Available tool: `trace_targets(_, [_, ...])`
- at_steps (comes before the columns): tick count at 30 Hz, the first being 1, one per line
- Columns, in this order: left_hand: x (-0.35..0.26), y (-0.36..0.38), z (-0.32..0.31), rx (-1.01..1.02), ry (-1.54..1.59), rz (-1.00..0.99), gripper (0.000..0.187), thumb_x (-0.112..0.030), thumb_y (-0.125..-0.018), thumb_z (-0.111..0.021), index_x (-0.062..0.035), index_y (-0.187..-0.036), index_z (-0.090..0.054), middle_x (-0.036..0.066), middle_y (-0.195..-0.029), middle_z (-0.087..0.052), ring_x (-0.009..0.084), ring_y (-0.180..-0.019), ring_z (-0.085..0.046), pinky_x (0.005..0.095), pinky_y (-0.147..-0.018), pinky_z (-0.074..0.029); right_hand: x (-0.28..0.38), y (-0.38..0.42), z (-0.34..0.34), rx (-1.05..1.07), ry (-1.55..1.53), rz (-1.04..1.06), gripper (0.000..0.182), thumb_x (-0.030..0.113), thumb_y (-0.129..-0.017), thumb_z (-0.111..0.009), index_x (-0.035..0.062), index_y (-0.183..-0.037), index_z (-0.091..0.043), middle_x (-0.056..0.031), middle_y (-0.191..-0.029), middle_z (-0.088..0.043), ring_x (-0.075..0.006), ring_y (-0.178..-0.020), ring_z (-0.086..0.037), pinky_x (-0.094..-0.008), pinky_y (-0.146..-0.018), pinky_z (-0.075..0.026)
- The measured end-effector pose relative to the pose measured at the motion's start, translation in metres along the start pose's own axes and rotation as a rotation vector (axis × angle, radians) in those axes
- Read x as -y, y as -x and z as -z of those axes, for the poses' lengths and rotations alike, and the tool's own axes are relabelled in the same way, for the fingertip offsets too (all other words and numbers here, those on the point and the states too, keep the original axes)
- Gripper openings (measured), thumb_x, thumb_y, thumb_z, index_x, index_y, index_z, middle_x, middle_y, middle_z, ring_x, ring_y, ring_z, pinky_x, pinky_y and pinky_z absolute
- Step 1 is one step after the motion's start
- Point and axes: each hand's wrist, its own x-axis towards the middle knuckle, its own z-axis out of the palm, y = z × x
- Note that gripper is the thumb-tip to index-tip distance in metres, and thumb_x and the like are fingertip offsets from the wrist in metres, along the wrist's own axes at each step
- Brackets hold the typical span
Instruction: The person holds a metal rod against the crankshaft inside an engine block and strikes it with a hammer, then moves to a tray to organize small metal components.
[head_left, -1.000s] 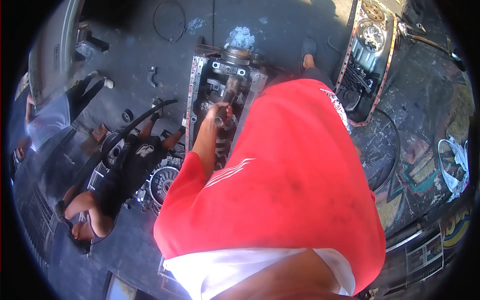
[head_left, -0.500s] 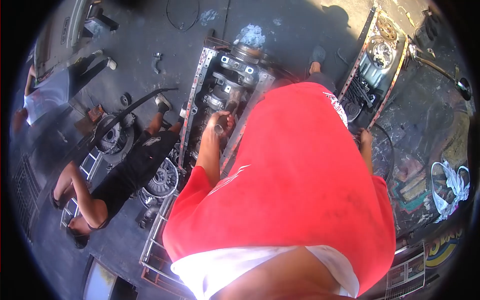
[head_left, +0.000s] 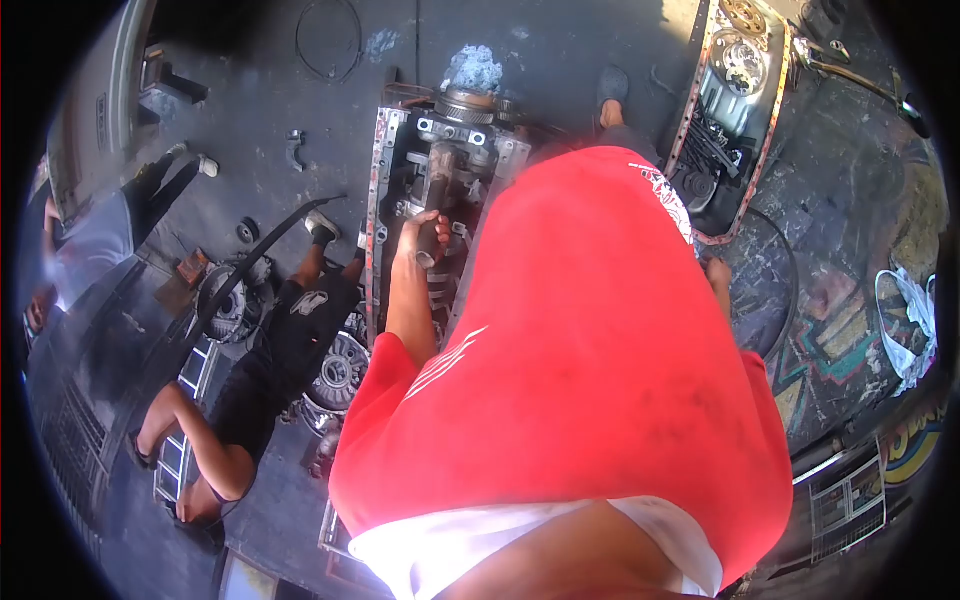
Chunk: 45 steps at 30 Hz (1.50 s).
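My left hand (head_left: 428,232) is wrapped around a dark, grimy cylindrical tool (head_left: 437,195), whose thicker far end lies over the open engine block (head_left: 375,200). The block stands to the left of my red shirt, with metal caps across its inside and a toothed gear (head_left: 467,105) at its far end. Past the shirt's right edge, my right hand (head_left: 716,270) shows only in part; its fingers are too small and hidden to read. It is just below the near end of a long metal pan (head_left: 735,225) holding dark parts.
A person in black (head_left: 270,370) bends at the left, near round metal housings (head_left: 340,370). Another person (head_left: 100,250) is farther left. A curved dark bar (head_left: 265,245), a hose (head_left: 790,290) and a plastic bag (head_left: 908,330) lie around.
The view has shifted. The tool in my left hand now points more straight up the block. My right hand is now apart from the pan's near end, where it was before.
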Motion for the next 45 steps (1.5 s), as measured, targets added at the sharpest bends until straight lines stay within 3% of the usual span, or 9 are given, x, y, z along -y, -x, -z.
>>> trace_targets(1, [0.007,0.009,0.002,0.028,0.066,-0.003,0.014,-0.008,-0.077,-0.052,0.0009,-0.084,-0.043,0.008,-0.072,-0.05,0.0129,-0.053,-0.047,0.0233,-0.044,-0.039,0.021,0.003,0.002,-0.038,-0.159,-0.123,0.021,0.019,-0.074,-0.054,0.0077,-0.092,-0.058,-0.0044,-0.074,-0.058,-0.0153,-0.06,-0.055,-0.0302,-0.045,-0.038])
trace_targets(8, [0.026,0.038,-0.016,-0.009,0.168,0.057,0.016,-0.009,-0.078,-0.049,0.0014,-0.086,-0.04,0.008,-0.072,-0.047,0.013,-0.053,-0.046,0.0243,-0.045,-0.039,0.114,0.003,0.001,-0.001,-0.051,0.028,0.031,0.017,-0.074,-0.055,-0.0016,-0.098,-0.056,-0.0099,-0.082,-0.06,-0.0178,-0.061,-0.057,-0.0299,-0.05,-0.044])
trace_targets(11, [0.026,0.04,-0.021,-0.006,0.158,0.115,0.016,-0.011,-0.078,-0.049,0.0015,-0.084,-0.04,0.008,-0.07,-0.047,0.0136,-0.052,-0.046,0.025,-0.044,-0.039,0.089,-0.023,-0.001,-0.021,-0.018,0.015,0.021,0.019,-0.074,-0.054,0.0072,-0.091,-0.057,-0.0045,-0.071,-0.058,-0.0153,-0.055,-0.054,-0.031,-0.049,-0.039])
trace_targets(23, [-0.014,-0.03,-0.042,-0.079,-0.007,0.206,0.011,-0.008,-0.075,-0.049,0.0005,-0.077,-0.043,0.009,-0.065,-0.05,0.015,-0.047,-0.047,0.0234,-0.042,-0.043,-0.004,0.046,0.012,-0.074,-0.227,-0.227,0.024,0.017,-0.073,-0.055,0.0028,-0.092,-0.056,-0.0066,-0.072,-0.058,-0.0171,-0.055,-0.054,-0.0322,-0.046,-0.041])
trace_targets(31, [0.027,0.015,-0.023,-0.059,0.021,-0.047,0.017,-0.005,-0.077,-0.051,0.0001,-0.09,-0.041,0.009,-0.072,-0.05,0.0136,-0.051,-0.047,0.0241,-0.043,-0.04,0.063,-0.011,-0.01,-0.02,-0.161,-0.042,0.024,0.015,-0.073,-0.056,0.0016,-0.093,-0.055,-0.0065,-0.073,-0.058,-0.0163,-0.055,-0.054,-0.0276,-0.047,-0.042])
trace_targets(38, [0.051,0.024,-0.012,-0.025,0.141,0.14,0.016,-0.009,-0.077,-0.051,-0.0015,-0.085,-0.041,0.008,-0.071,-0.048,0.0137,-0.051,-0.046,0.0233,-0.043,-0.039,0.116,-0.007,0.018,-0.028,-0.093,-0.026,0.022,0.019,-0.077,-0.049,0.0066,-0.092,-0.056,-0.0027,-0.071,-0.057,-0.0128,-0.052,-0.051,-0.0306,-0.045,-0.037])
trace_targets(41, [0.062,0.046,-0.04,-0.076,0.111,0.075,0.015,-0.009,-0.076,-0.052,-0.0022,-0.085,-0.041,0.008,-0.071,-0.048,0.014,-0.051,-0.047,0.0228,-0.043,-0.039,0.082,-0.015,0.024,-0.031,-0.026,-0.095,0.019,0.019,-0.072,-0.055,0.0078,-0.088,-0.056,-0.0043,-0.069,-0.056,-0.0149,-0.054,-0.053,-0.0324,-0.045,-0.038])
trace_targets(42, [0.061,0.105,-0.127,-0.301,-0.183,-0.114,0.016,-0.009,-0.076,-0.051,-0.002,-0.085,-0.041,0.008,-0.069,-0.048,0.0142,-0.049,-0.046,0.0228,-0.042,-0.039,0.065,-0.021,0.023,-0.032,-0.028,-0.103,0.019,0.019,-0.072,-0.055,0.0078,-0.088,-0.056,-0.0043,-0.069,-0.056,-0.0149,-0.054,-0.053,-0.0324,-0.045,-0.038])
trace_targets(45, [0.053,0.008,-0.023,-0.191,0.134,0.155,0.014,-0.011,-0.077,-0.051,-0.0021,-0.082,-0.041,0.007,-0.065,-0.048,0.0141,-0.048,-0.046,0.0227,-0.043,-0.039,0.02,-0.015,0.028,0.012,-0.084,-0.187,0.019,0.017,-0.073,-0.053,0.0075,-0.089,-0.056,-0.0052,-0.069,-0.056,-0.0163,-0.053,-0.053,-0.0337,-0.045,-0.038])
